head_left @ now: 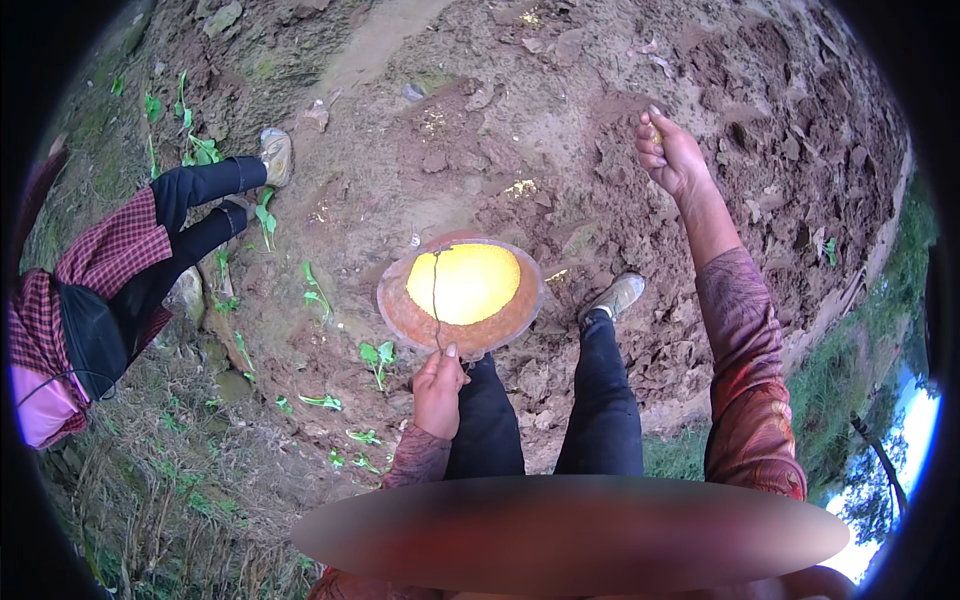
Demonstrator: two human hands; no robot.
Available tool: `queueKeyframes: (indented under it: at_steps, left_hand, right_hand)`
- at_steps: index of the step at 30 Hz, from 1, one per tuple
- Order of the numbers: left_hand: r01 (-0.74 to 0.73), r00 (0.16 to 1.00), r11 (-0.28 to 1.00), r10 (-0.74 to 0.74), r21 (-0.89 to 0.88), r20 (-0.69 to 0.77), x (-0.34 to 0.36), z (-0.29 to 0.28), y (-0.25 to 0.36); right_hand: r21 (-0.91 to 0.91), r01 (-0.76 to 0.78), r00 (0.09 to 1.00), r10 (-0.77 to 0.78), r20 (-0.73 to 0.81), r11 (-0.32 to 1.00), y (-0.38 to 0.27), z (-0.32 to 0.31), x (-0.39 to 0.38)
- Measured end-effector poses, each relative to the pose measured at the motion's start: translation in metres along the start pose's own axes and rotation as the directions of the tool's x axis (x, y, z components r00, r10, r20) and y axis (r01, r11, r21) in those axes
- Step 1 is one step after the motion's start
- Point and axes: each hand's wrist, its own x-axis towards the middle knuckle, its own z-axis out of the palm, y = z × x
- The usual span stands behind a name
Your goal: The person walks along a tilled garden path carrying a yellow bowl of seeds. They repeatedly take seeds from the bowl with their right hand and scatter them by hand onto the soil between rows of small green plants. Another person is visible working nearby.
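My left hand (438, 395) is closed around the near end of a thin wire handle (435, 298). That wire arches over a wide, round reddish-brown basin (397, 305), which hangs in front of my legs. Bright yellow grains (465, 285) fill much of the basin, brightest at the middle, where single grains cannot be made out. Stretched far out to the right over the soil, my right hand (675, 158) is curled into a fist. A bit of yellow grain shows between its fingers. Both sleeves are patterned red and dark.
Small heaps of yellow grain (520, 188) lie scattered on the brown soil (600, 150). Rough clods (770, 150) cover the right side. Leafy green seedlings (377, 360) lie or stand at left, near another person (120, 240) in plaid and dark trousers. My shoe (615, 295) is beside the basin.
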Motion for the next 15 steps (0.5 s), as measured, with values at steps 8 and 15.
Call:
queueKeyframes:
  at_steps: [8,15]
  left_hand:
    - [0.027,0.995,0.997,-0.035,0.077,0.092,-0.006,0.034,-0.007]
    - [-0.003,0.976,0.983,-0.037,0.182,0.216,-0.014,0.067,-0.005]
  right_hand:
    - [-0.084,0.267,0.953,-0.276,-0.129,0.960,0.011,-0.087,-0.013]
    - [0.403,-0.038,0.993,0.080,-0.090,0.915,0.107,-0.182,-0.108]
